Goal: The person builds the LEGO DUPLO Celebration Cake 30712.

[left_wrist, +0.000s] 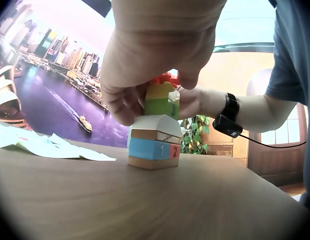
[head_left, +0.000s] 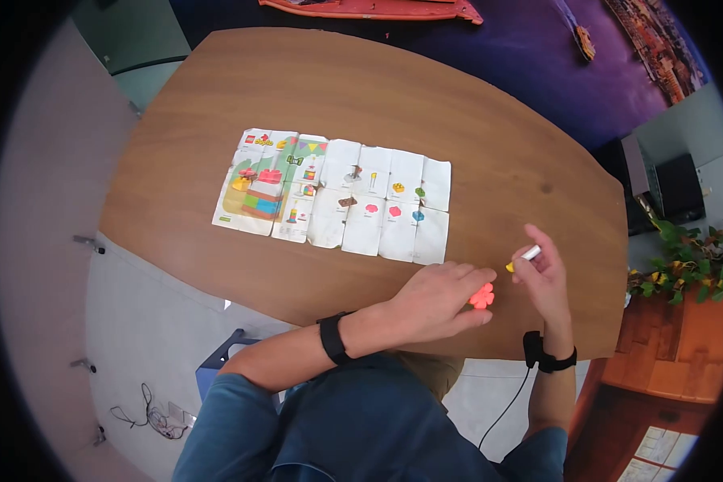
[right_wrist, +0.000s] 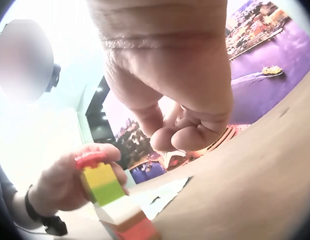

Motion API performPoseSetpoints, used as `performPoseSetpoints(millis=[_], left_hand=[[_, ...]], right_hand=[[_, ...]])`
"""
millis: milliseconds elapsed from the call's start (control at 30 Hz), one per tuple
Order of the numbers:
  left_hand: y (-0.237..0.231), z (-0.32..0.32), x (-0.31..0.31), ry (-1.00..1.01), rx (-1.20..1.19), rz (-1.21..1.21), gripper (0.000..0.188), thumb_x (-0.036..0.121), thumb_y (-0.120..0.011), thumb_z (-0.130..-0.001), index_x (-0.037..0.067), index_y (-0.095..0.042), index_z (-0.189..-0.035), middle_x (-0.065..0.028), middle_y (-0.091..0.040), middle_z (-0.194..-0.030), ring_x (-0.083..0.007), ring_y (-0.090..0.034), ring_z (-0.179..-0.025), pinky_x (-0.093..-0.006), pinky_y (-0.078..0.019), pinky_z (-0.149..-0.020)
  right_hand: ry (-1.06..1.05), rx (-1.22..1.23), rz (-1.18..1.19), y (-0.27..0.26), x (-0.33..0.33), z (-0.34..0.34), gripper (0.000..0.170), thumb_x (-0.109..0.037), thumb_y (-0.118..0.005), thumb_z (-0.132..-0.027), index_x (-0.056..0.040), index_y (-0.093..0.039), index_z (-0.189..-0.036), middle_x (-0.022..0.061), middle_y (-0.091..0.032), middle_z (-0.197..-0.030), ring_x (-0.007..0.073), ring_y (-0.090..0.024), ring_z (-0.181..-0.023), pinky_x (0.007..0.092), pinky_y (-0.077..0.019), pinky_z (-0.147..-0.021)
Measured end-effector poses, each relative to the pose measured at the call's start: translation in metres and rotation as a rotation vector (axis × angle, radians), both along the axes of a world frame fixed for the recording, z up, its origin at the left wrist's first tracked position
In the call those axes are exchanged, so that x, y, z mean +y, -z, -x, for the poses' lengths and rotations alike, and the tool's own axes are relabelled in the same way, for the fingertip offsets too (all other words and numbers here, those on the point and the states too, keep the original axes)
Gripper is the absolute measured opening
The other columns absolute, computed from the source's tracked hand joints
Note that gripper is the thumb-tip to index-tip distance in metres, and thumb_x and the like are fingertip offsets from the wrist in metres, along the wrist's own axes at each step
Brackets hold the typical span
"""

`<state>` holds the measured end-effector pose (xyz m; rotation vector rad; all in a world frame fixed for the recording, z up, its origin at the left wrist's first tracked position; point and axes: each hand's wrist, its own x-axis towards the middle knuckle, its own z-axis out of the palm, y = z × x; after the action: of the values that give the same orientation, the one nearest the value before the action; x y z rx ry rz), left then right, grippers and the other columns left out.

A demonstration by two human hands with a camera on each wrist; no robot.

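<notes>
In the head view my left hand [head_left: 426, 305] has its thumb and fingers around a red flower-shaped piece [head_left: 482, 296]. That piece tops a brick stack; the left wrist view shows yellow [left_wrist: 159, 92] and green [left_wrist: 160, 108] bricks under it, then a white curved piece [left_wrist: 156, 124] and a layer with a blue block [left_wrist: 147, 148] marked 1. The left fingers grip the stack's upper part. To its right, my right hand [head_left: 548, 283] pinches a small white and yellow piece [head_left: 528, 255], raised off the table. The right wrist view hides that piece behind curled fingers [right_wrist: 190, 137].
A creased instruction sheet [head_left: 333, 197] with brick pictures lies on the wooden table [head_left: 313, 80], left of the hands. The table's near edge runs by the torso. Beyond the right edge stand a leafy plant [head_left: 679, 261] and wooden furniture [head_left: 651, 345].
</notes>
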<state>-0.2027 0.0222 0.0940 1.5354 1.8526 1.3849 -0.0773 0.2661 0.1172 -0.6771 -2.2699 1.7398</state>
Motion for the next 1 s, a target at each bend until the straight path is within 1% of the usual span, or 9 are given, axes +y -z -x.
performPoseSetpoints(millis=[267,333,400,533,600,733,833,967,1000], left_hand=[[-0.004,0.003,0.002,0.016,-0.024,0.052,0.06,0.036,-0.078,-0.096,0.0,-0.063,-0.141,-0.0191,-0.072,-0.124,-0.0391,-0.069,-0.114,-0.0482,-0.0548,-0.1],[-0.005,0.002,0.002,0.034,-0.061,0.097,0.061,0.036,-0.079,-0.095,0.0,-0.063,-0.141,-0.0183,-0.072,-0.125,-0.0393,-0.068,-0.117,-0.0482,-0.0537,-0.102],[-0.002,-0.004,0.002,-0.131,0.019,-0.14,0.062,0.038,-0.08,-0.094,0.0,-0.063,-0.14,-0.0162,-0.07,-0.126,-0.0394,-0.064,-0.121,-0.0501,-0.0507,-0.105],[-0.018,-0.005,0.003,-0.202,-0.006,-0.273,0.054,0.038,-0.08,-0.096,0.002,-0.066,-0.133,-0.0143,-0.068,-0.129,-0.0377,-0.061,-0.123,-0.0503,-0.0486,-0.104],[-0.024,-0.003,0.005,-0.192,0.061,-0.352,0.04,0.035,-0.077,-0.099,0.004,-0.068,-0.122,-0.0126,-0.069,-0.122,-0.0351,-0.063,-0.115,-0.0482,-0.0493,-0.097],[-0.031,-0.001,-0.001,-0.193,0.075,-0.338,0.028,0.032,-0.074,-0.102,0.006,-0.068,-0.112,-0.0101,-0.068,-0.113,-0.0338,-0.063,-0.106,-0.0468,-0.0487,-0.092],[-0.032,0.0,-0.002,-0.171,0.083,-0.351,0.026,0.031,-0.073,-0.103,0.006,-0.067,-0.109,-0.0097,-0.067,-0.106,-0.0341,-0.062,-0.1,-0.0471,-0.0487,-0.087],[-0.039,0.0,-0.009,-0.011,-0.116,-0.322,0.026,0.031,-0.072,-0.104,0.006,-0.067,-0.108,-0.0113,-0.065,-0.102,-0.035,-0.062,-0.096,-0.0463,-0.0494,-0.083],[-0.042,0.0,-0.01,0.043,-0.18,-0.288,0.025,0.031,-0.071,-0.104,0.006,-0.067,-0.108,-0.0117,-0.065,-0.101,-0.0352,-0.062,-0.095,-0.0459,-0.0497,-0.082]], right_hand=[[0.016,0.139,0.227,-0.03,-0.025,-0.016,0.047,-0.006,-0.067,-0.105,-0.0001,-0.057,-0.151,0.0081,-0.074,-0.108,0.0107,-0.068,-0.082,0.0251,-0.058,-0.073],[0.035,0.161,0.173,-0.034,-0.032,-0.018,0.042,-0.006,-0.068,-0.104,0.0009,-0.061,-0.145,0.0102,-0.075,-0.109,0.0121,-0.07,-0.083,0.0258,-0.0585,-0.074],[0.02,0.181,0.176,-0.036,-0.037,-0.022,0.039,-0.006,-0.071,-0.103,0.0006,-0.062,-0.14,0.0109,-0.075,-0.109,0.0128,-0.07,-0.083,0.0261,-0.0589,-0.074],[-0.001,0.206,0.145,-0.046,-0.049,-0.021,0.03,-0.007,-0.08,-0.097,-0.0004,-0.066,-0.123,0.012,-0.075,-0.109,0.014,-0.071,-0.084,0.0272,-0.0601,-0.075],[-0.013,0.231,0.135,-0.052,-0.061,-0.016,0.027,-0.007,-0.081,-0.097,-0.0008,-0.067,-0.119,0.0117,-0.075,-0.109,0.0139,-0.071,-0.086,0.0269,-0.0603,-0.075],[-0.085,0.266,0.041,-0.06,-0.063,-0.013,0.021,-0.008,-0.084,-0.094,-0.002,-0.07,-0.108,0.0112,-0.075,-0.109,0.0156,-0.071,-0.09,0.0286,-0.0592,-0.078],[-0.149,0.246,-0.018,-0.058,-0.054,-0.021,0.023,-0.008,-0.088,-0.09,-0.0031,-0.072,-0.106,0.0083,-0.074,-0.104,0.0166,-0.07,-0.091,0.031,-0.0566,-0.08],[-0.261,0.165,-0.151,-0.074,-0.049,-0.028,0.028,-0.008,-0.09,-0.086,-0.004,-0.073,-0.108,0.006,-0.073,-0.101,0.016,-0.068,-0.089,0.0323,-0.054,-0.079],[-0.347,0.156,-0.246,-0.078,-0.048,-0.027,0.033,-0.007,-0.091,-0.085,-0.0041,-0.074,-0.112,0.0058,-0.073,-0.099,0.0159,-0.068,-0.089,0.0324,-0.0538,-0.078]])
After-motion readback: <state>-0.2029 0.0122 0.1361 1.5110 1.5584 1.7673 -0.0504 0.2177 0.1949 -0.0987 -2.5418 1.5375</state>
